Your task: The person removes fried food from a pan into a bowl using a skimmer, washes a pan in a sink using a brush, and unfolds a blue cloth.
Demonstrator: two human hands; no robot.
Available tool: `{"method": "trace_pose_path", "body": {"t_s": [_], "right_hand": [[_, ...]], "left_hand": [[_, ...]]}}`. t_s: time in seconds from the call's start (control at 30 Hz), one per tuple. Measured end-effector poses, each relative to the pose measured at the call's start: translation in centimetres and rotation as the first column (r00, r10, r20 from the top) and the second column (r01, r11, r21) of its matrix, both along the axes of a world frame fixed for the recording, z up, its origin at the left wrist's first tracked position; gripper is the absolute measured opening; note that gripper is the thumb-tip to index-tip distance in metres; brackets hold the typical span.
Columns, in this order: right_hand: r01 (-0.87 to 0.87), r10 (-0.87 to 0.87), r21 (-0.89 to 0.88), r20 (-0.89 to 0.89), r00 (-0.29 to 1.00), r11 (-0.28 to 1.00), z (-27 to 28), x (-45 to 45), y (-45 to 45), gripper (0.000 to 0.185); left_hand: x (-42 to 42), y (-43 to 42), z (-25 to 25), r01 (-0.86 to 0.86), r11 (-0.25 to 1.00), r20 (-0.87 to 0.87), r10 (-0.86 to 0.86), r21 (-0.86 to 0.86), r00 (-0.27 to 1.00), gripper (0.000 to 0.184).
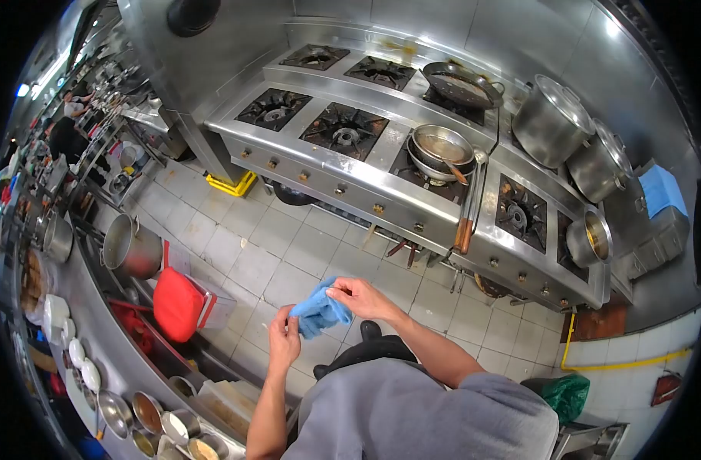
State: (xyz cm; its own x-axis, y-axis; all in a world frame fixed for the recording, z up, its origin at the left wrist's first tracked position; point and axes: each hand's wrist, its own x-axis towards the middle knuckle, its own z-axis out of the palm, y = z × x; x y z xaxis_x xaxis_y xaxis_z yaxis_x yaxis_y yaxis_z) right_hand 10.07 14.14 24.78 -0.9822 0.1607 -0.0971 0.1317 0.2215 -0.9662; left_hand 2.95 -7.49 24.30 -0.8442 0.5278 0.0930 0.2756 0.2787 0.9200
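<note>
A crumpled light blue cloth (320, 313) hangs between my two hands, in front of my body and above the tiled floor. My left hand (284, 337) pinches its left edge with thumb and fingers. On the other side, my right hand (360, 297) grips the cloth's upper right corner, fingers closed. Whether the cloth is a rag or some other thin blue item I cannot tell for sure.
Ahead is a steel gas range (343, 165) with several burners. On it stand a wok (463, 86), a strainer pan (442, 146) and large stockpots (551, 123). At left, a counter holds a pot (132, 245) and bowls; a red lid (176, 305) is nearby.
</note>
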Motion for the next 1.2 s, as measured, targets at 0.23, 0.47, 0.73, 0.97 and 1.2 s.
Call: {"method": "trace_pose_path", "body": {"t_s": [0.23,0.47,0.73,0.97,1.2], "right_hand": [[-0.015,-0.029,-0.342,-0.122,0.992,0.94,-0.7,-2.1,-1.6,0.022],[-0.328,0.368,0.187,-0.247,0.896,0.926,-2.5,-0.2,1.9,0.032],[-0.305,0.309,-0.695,-0.124,0.943,0.652,3.0,-3.1,6.8,0.05],[-0.285,0.337,-0.811,-0.116,0.934,0.511,2.6,-5.0,3.0,0.05],[-0.03,0.089,-0.656,0.057,0.994,0.754,2.7,-7.4,4.5,0.026]], "left_hand": [[-0.4,-0.2,4.4,0.013,0.914,-0.08,-0.05,-0.405,0.996,0.018],[-3.1,-6.8,0.8,-0.052,0.869,-0.293,-0.109,-0.491,0.95,0.012],[-6.7,-8.3,6.7,-0.127,0.815,0.483,-0.202,0.565,0.852,0.042],[-6.9,-7.4,5.2,-0.091,0.864,0.615,-0.274,0.495,0.739,0.044],[-9.2,-10.0,7.3,-0.241,0.906,0.561,0.004,0.349,0.828,0.014]]}}
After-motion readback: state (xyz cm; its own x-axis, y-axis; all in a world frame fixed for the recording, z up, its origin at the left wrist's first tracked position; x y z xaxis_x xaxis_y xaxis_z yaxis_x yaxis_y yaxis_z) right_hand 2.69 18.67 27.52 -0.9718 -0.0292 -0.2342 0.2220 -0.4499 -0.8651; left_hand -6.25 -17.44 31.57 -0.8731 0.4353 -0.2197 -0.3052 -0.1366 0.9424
